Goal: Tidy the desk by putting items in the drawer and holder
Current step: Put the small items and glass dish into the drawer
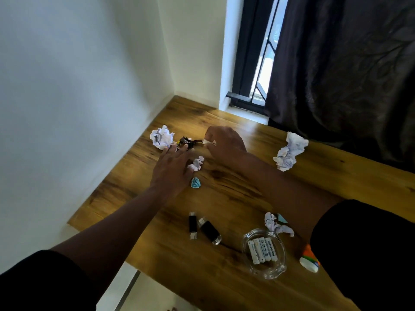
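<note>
On the wooden desk point(235, 198), my right hand point(224, 142) pinches a small white piece at the end of a thin black cable point(197, 141). My left hand point(173, 169) stretches forward with fingers spread, its fingertips touching a small black tangled item point(185, 141) beside a crumpled white paper ball point(161, 136). Two black USB sticks point(203, 227) lie side by side at the near middle. A clear glass dish point(269, 268) at the near right holds several white batteries point(261, 250).
More crumpled paper lies about: a small white wad point(197, 163), a blue wad point(196, 182), a large ball point(288, 151) at the right, another point(276, 224) by the dish. An orange-and-white object point(310, 260) sits by my right sleeve. Wall at left, dark curtain point(348, 75) behind.
</note>
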Tool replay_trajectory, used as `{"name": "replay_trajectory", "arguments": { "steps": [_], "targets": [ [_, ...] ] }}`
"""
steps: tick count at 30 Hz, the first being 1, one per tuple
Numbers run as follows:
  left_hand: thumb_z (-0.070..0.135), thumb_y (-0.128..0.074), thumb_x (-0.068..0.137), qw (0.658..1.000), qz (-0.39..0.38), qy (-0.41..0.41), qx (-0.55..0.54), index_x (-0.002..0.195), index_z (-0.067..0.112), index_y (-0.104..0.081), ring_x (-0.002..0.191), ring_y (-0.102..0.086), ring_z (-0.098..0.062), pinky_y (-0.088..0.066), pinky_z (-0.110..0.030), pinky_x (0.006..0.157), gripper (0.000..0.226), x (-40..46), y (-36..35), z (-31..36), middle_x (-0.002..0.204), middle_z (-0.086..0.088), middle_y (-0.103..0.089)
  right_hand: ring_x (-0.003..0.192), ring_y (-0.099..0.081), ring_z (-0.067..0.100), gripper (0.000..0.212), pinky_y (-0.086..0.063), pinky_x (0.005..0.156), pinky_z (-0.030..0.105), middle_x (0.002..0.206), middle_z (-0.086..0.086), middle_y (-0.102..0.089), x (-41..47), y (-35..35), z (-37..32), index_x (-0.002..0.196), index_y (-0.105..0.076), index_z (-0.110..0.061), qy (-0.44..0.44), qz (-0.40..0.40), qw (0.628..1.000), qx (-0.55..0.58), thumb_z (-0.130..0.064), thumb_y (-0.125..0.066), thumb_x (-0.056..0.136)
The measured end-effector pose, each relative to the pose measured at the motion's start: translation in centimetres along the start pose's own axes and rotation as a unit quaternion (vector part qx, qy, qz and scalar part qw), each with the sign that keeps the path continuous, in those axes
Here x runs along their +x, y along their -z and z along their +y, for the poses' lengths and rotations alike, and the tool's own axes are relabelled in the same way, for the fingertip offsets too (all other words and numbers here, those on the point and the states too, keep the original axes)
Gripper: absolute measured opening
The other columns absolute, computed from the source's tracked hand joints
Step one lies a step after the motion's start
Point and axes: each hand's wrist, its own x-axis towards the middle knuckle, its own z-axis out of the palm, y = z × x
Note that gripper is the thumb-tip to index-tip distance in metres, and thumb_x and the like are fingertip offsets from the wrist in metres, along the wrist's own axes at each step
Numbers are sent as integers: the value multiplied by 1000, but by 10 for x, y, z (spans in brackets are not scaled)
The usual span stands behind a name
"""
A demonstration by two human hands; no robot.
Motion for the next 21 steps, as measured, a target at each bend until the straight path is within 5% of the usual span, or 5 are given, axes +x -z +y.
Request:
{"name": "replay_trajectory", "arguments": {
  "steps": [6, 16, 21],
  "targets": [
    [36, -45, 91, 997, -18, -71, -37, 144, 15, -53, 151, -31, -27, -19, -45, 126, 58, -13, -2, 30, 156, -8, -46, 80, -63, 14, 16, -47, 63, 26, 84, -8, -65, -31, 20, -2, 98, -68, -22, -87, 51, 993, 60, -24, -75, 84],
    [52, -54, 98, 968, -56, -236, -67, 149, 14, -49, 151, -30, -21, -12, -29, 122, 64, -87, -12, 88, 158, -6, -43, 81, -63, 14, 11, -38, 62, 24, 84, -9, -64, -117, 36, -5, 86, -67, -27, -206, 99, 972, 54, -22, -75, 80],
    [62, -48, 92, 951, -109, -276, -83, 147, 18, -51, 152, -30, -21, -15, -33, 125, 71, -113, -14, 93, 156, -3, -48, 83, -66, 18, 11, -53, 73, 32, 86, -3, -71, -176, 31, -7, 87, -70, -23, -238, 122, 962, 50, -20, -76, 79]
  ]
}}
